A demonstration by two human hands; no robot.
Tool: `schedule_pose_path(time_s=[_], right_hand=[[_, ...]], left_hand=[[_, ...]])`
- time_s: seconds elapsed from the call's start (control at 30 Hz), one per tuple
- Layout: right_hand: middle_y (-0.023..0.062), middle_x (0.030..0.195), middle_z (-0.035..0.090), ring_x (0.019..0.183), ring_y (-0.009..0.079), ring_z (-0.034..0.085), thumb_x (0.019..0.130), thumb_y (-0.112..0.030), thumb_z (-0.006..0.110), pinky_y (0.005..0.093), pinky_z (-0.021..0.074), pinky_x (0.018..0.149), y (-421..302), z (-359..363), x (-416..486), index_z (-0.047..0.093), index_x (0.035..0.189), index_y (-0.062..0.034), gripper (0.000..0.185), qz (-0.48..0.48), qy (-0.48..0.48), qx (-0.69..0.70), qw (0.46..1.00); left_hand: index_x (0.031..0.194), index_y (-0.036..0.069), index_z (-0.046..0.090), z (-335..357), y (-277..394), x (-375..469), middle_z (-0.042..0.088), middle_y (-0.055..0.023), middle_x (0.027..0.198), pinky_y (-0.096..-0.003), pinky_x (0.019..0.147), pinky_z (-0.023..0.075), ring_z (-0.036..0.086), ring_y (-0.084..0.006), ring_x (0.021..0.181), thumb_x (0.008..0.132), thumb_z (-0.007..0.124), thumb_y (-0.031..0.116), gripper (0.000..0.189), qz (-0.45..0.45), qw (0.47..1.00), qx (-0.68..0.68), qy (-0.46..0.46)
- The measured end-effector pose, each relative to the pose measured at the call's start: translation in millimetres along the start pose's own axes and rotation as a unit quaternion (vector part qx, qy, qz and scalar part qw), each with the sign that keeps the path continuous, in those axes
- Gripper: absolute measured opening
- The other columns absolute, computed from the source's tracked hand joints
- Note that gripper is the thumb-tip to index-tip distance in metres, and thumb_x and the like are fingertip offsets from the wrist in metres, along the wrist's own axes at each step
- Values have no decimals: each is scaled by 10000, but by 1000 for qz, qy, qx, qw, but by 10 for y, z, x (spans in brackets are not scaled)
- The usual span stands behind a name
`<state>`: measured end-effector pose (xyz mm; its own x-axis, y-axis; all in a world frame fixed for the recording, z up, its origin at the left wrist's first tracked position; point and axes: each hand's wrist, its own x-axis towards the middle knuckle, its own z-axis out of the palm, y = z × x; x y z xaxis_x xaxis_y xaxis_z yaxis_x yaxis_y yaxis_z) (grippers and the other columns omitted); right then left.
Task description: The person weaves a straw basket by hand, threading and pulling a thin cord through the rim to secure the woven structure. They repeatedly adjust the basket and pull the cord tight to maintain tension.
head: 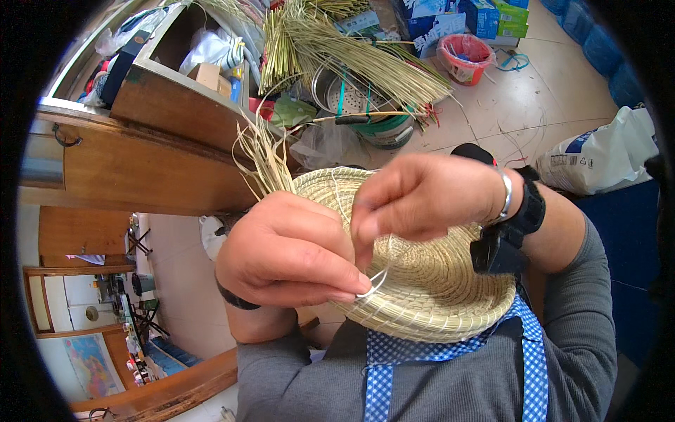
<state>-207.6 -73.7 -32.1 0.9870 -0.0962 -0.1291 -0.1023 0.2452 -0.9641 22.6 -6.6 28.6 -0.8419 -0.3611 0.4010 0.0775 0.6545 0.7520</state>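
A coiled basket of pale plant stems (443, 322), bound with white stitches, lies tilted against my body. My left hand (287, 253) is at its left rim, thumb and forefinger pinching a white cord (378, 285) that forms a small loop there. Above the basket's hollow, my right hand (422, 198) is blurred, its fingers drawn together where another length of the cord reaches them; whether it also holds a needle cannot be seen. Loose ends of dry stems (269, 158) fan out from the rim behind my left hand.
Beyond the basket, bundles of long stems (364, 58) lie across a metal steamer pot (327, 89) and a green bucket (387, 132). A red bin (466, 58) stands right of them. Wooden cabinets (158, 163) border the left; a white plastic bag (596, 153) is at right.
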Motion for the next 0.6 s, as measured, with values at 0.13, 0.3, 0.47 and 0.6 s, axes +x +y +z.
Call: schedule_pose_path(time_s=[0.13, 0.3, 0.47, 0.6], right_hand=[[-52, 799, 644, 645, 10, 507, 928, -173, 710, 182, 367, 527, 142, 175, 175, 709, 966, -56, 123, -26, -132, 147, 980], [-48, 782, 626, 693, 43, 541, 926, -126, 697, 207, 442, 589, 372, 110, 153, 697, 954, -42, 88, -129, 7, 34, 991], [11, 749, 596, 695, 81, 559, 898, -111, 664, 263, 456, 587, 727, -1085, -123, 681, 923, -37, 79, -162, 356, -216, 895], [106, 785, 615, 736, 195, 584, 861, -186, 621, 373, 471, 654, 1473, -2656, -1924, 691, 910, -38, 170, 97, 684, -335, 641]], left_hand=[[941, -54, 722, 39, 15, 7, 667, -137, 743, -284, 463, 442, 618, -199, 551, 815, 764, 69, 181, 4, 1000, -9, 17], [929, -56, 725, 82, -44, -65, 662, -135, 717, -284, 461, 438, 616, -200, 541, 817, 763, 87, 186, -1, 999, 4, 36], [904, 19, 732, -61, 42, -684, 674, -90, 707, -273, 456, 410, 591, -160, 525, 841, 747, 126, 126, -12, 996, -22, 85], [848, 78, 630, -148, 719, -1876, 616, -53, 728, -276, 489, 377, 525, -131, 576, 894, 701, 171, 126, 22, 953, -61, 295]])
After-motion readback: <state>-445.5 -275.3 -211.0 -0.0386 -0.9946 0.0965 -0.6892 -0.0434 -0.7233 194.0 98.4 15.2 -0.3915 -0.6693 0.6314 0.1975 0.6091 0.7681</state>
